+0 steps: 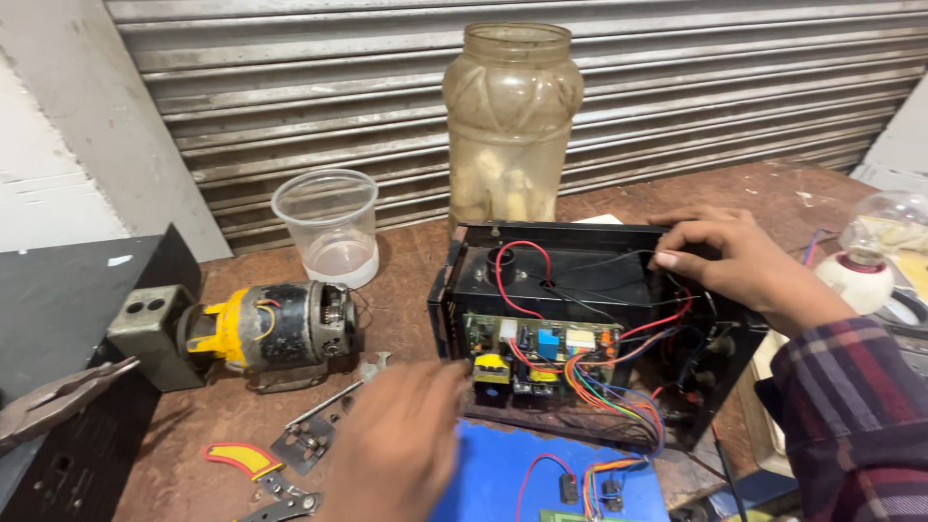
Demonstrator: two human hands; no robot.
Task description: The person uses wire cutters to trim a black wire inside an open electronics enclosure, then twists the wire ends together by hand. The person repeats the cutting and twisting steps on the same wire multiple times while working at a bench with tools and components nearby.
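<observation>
An open black electronics case sits in the middle of the worn brown workbench, a green circuit board and a tangle of red, blue and orange wires showing inside. The right hand rests on the case's far right edge, fingers curled over the rim and pressing on it, nothing pinched between them. The left hand hovers low in front of the case, blurred, so whether it is open or closed cannot be told. Just behind the case stands a cloudy tall plastic jar, with a clear plastic cup to its left. A small electric motor (yellow at one end) lies left of the case, loose metal brackets near it. A blue panel lies in front, a light bulb at the far right.
</observation>
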